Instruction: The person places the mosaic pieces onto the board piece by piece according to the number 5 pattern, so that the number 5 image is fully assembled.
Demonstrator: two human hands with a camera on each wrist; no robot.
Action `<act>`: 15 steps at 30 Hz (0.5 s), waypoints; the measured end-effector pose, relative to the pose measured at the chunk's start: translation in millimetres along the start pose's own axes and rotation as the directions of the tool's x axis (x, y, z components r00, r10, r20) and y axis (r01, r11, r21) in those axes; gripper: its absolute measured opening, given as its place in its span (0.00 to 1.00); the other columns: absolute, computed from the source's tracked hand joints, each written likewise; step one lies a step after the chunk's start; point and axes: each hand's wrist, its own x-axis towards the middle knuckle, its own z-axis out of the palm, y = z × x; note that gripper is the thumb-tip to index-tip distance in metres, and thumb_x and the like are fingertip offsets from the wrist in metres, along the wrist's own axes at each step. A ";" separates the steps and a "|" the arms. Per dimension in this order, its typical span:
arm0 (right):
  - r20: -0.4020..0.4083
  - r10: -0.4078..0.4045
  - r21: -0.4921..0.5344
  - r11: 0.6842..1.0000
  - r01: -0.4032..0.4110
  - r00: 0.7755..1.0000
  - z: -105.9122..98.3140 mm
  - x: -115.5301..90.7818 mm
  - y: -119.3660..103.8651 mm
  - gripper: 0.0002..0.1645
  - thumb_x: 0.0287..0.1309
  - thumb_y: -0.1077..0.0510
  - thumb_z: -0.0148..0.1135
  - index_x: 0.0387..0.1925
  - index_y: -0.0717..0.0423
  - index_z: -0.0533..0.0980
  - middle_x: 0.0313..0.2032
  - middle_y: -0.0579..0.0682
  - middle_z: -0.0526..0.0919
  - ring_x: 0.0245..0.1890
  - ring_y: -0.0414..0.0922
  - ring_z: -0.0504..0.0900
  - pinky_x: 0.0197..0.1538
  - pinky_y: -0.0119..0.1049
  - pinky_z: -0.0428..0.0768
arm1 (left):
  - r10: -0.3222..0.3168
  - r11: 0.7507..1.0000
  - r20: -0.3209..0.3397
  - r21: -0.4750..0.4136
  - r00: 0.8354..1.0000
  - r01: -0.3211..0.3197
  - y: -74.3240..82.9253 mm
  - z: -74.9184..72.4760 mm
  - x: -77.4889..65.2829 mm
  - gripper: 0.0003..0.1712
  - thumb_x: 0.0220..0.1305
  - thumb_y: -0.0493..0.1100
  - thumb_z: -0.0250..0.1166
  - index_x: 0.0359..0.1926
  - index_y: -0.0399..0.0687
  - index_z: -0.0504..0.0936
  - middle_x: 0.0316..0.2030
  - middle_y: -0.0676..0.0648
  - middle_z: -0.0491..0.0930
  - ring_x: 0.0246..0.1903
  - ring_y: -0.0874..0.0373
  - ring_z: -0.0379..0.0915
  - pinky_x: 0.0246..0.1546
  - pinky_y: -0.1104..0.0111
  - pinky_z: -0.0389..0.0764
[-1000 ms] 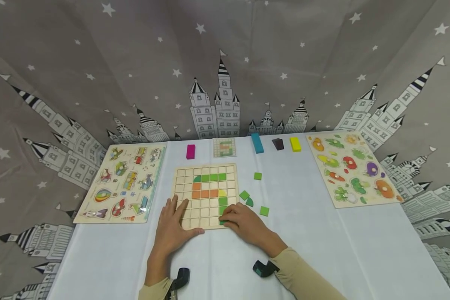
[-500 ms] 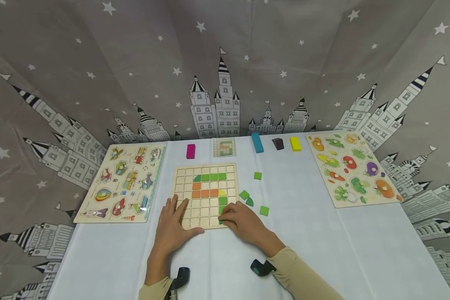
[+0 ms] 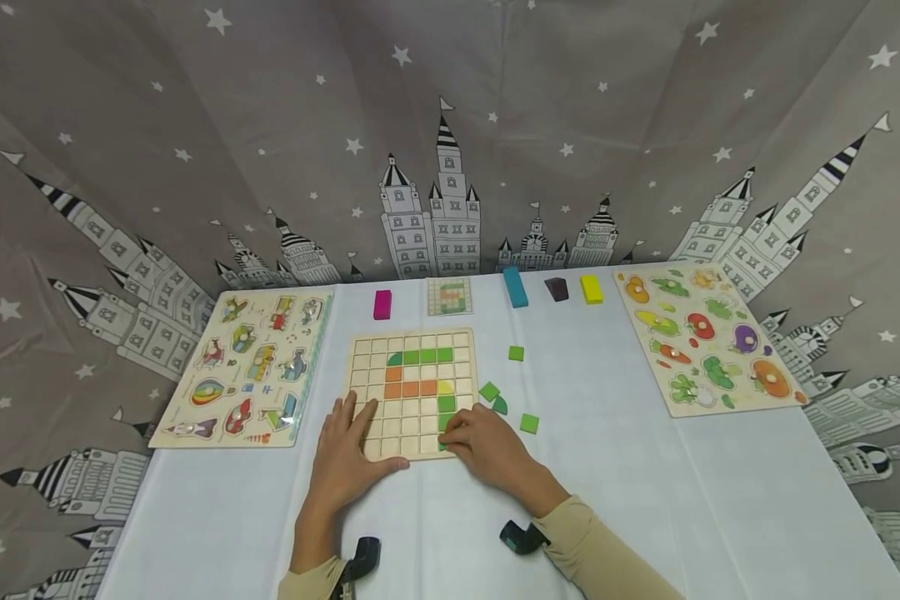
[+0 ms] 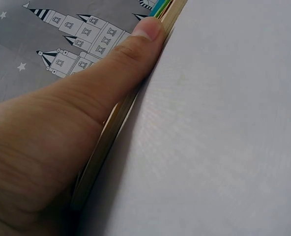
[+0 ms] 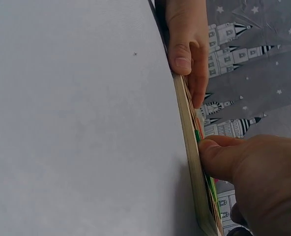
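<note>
One green piece [image 5: 197, 134] sat at the near right corner of the grid board [image 3: 392, 427], pinched between the right hand's [image 3: 487, 450] fingers; the left hand [image 3: 345, 458], fingers spread, steadied the left edge. Clean seating called for squaring before pressing.

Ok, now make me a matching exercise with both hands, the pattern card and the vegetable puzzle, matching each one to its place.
1. left hand
2. right hand
3. pattern card
4. vegetable puzzle

A. right side of the table
B. near right corner of the grid board
C. beyond the grid board's far edge
D. near left corner of the grid board

Pairs: 1-D, 2-B, 3-C, 4-A
</note>
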 end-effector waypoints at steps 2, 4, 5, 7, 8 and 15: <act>-0.010 0.006 0.008 1.000 -0.006 1.000 -0.2 0.1 -0.9 0.08 0.64 0.54 0.69 0.43 0.43 0.90 0.42 0.40 0.88 0.41 0.40 0.79 0.43 0.29 0.78 | -0.004 1.000 0.009 -0.001 1.000 0.004 0.6 -1.4 0.3 0.69 0.40 0.72 0.79 0.78 0.48 0.61 0.81 0.35 0.45 0.80 0.33 0.34 0.79 0.36 0.42; -0.018 0.013 0.012 1.000 -0.013 1.000 0.0 0.0 -1.6 0.08 0.64 0.55 0.69 0.43 0.43 0.90 0.42 0.40 0.88 0.42 0.40 0.79 0.43 0.29 0.78 | -0.004 1.000 0.012 -0.001 1.000 0.004 1.1 -2.3 0.7 0.69 0.40 0.72 0.79 0.78 0.48 0.61 0.81 0.35 0.45 0.80 0.33 0.34 0.79 0.37 0.42; -0.022 0.016 0.014 1.000 -0.016 1.000 0.3 0.0 -1.7 0.08 0.64 0.55 0.69 0.43 0.44 0.90 0.42 0.40 0.88 0.42 0.40 0.79 0.43 0.29 0.78 | -0.003 1.000 0.011 -0.001 1.000 0.003 1.6 -2.7 0.7 0.69 0.40 0.72 0.79 0.78 0.48 0.61 0.81 0.35 0.45 0.80 0.33 0.34 0.79 0.37 0.42; -0.023 0.024 0.019 1.000 -0.023 0.999 0.5 -0.3 -2.3 0.08 0.64 0.55 0.69 0.43 0.44 0.90 0.43 0.40 0.88 0.42 0.40 0.79 0.44 0.29 0.78 | -0.003 1.000 0.010 0.000 1.000 0.003 2.2 -2.9 0.7 0.68 0.40 0.72 0.79 0.78 0.48 0.61 0.81 0.35 0.45 0.80 0.33 0.34 0.79 0.38 0.42; -0.022 0.027 0.023 0.999 -0.027 0.999 0.6 -0.6 -2.6 0.08 0.64 0.54 0.69 0.43 0.44 0.90 0.43 0.41 0.88 0.43 0.40 0.80 0.44 0.29 0.78 | -0.004 1.000 0.011 0.001 1.000 0.004 2.5 -3.0 0.5 0.68 0.40 0.72 0.79 0.78 0.48 0.61 0.81 0.35 0.45 0.80 0.33 0.34 0.79 0.38 0.42; -0.022 0.029 0.037 0.999 -0.028 0.999 0.2 -3.7 -3.8 0.09 0.66 0.54 0.68 0.43 0.45 0.90 0.44 0.42 0.88 0.44 0.41 0.80 0.46 0.31 0.79 | -0.012 1.000 0.020 -0.004 1.000 0.013 3.8 -3.1 -0.5 0.69 0.40 0.72 0.79 0.78 0.47 0.61 0.81 0.35 0.44 0.80 0.33 0.33 0.79 0.38 0.41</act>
